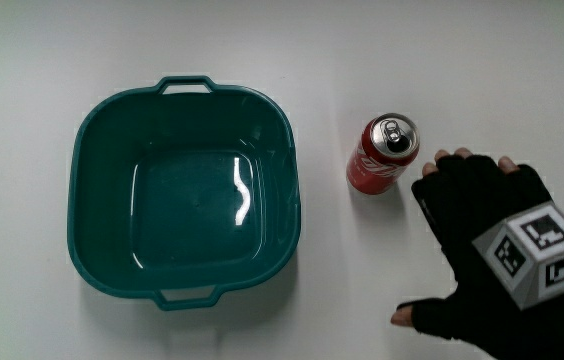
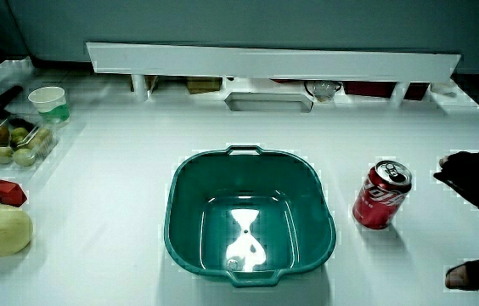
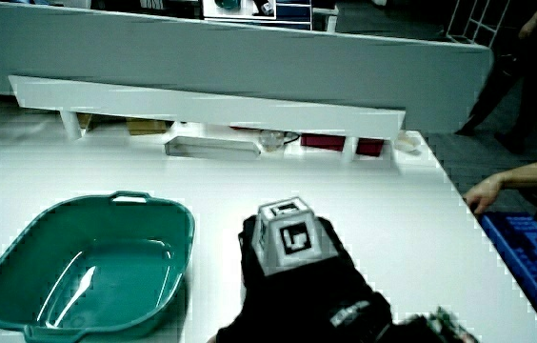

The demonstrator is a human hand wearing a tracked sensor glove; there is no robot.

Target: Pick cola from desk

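Cola can (image 1: 384,153) upright between teal basin (image 1: 87,170) and open hand (image 1: 482,250)

A teal basin (image 1: 184,190) sits mid-frame on the white desk (image 1: 462,60); a pear (image 2: 0,230), red cube (image 2: 8,193) and cup (image 2: 48,103) sit at the frame's edge.

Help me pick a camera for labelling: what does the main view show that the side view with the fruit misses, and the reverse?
Only the main view shows the patterned cube on the hand. Only a side view shows the partition, a cup, a pale fruit and a small red block. Both show the basin, the can upright beside it, and the open hand beside the can, not touching it.
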